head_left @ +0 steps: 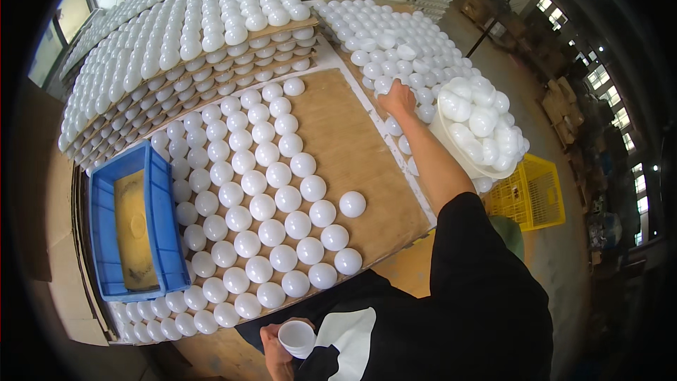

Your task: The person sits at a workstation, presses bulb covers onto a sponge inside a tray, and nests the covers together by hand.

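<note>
Low at the front edge, my left hand (277, 350) is closed around a small white cup-shaped piece (297, 339), its open mouth tilted up. My right arm stretches out to the right side, where my right hand (398, 99) is closed among round white lamp covers (390, 68) packed on a board. Its fingertips are curled down, and what they grip, if anything, is hidden. Between my hands, rows of glossy white lamp covers (288, 199) stand on a brown board (331, 120). A single cover (352, 204) sits apart at the right end of the rows.
A blue crate (161, 219) rests on the left of the board. Behind it rise stacked boards of white covers (211, 21). On the right stand a heaped white tub (451, 142) and a yellow basket (532, 194). A white cloth (352, 339) lies by my lap.
</note>
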### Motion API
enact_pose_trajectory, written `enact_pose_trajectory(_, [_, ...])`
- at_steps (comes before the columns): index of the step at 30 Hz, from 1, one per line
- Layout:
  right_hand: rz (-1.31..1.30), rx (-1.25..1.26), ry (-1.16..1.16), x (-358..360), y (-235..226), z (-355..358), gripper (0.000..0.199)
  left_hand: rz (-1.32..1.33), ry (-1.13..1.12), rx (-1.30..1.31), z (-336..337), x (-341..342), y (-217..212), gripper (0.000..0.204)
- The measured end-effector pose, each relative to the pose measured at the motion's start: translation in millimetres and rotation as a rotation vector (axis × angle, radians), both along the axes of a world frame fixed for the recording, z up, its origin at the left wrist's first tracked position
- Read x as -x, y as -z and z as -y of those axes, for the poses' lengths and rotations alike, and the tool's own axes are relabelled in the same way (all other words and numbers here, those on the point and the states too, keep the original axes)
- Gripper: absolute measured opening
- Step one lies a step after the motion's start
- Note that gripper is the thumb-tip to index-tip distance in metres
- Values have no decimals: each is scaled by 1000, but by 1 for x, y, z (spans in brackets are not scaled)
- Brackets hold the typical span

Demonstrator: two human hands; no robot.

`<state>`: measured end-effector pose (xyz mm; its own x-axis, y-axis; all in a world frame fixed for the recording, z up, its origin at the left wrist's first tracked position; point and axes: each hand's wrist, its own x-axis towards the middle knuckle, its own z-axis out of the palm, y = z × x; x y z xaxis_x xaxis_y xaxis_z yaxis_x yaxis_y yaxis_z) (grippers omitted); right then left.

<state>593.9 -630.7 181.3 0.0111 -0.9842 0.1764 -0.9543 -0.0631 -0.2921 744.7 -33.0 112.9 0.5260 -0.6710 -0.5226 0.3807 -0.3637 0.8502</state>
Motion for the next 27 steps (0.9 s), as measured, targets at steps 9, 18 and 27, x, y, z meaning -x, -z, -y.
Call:
enact_pose_trajectory(9, [-10, -33, 73, 8, 16, 15, 42, -161, -189, 245, -14, 3, 7, 38])
enact_pose_trajectory(18, [11, 96, 138, 28, 54, 42, 44, -266, -118, 491, 1, 1, 0, 51])
enact_pose_trajectory(27, [24, -345, -804, 11, 35, -134, 60, -45, 10, 136, 10, 1, -24, 60])
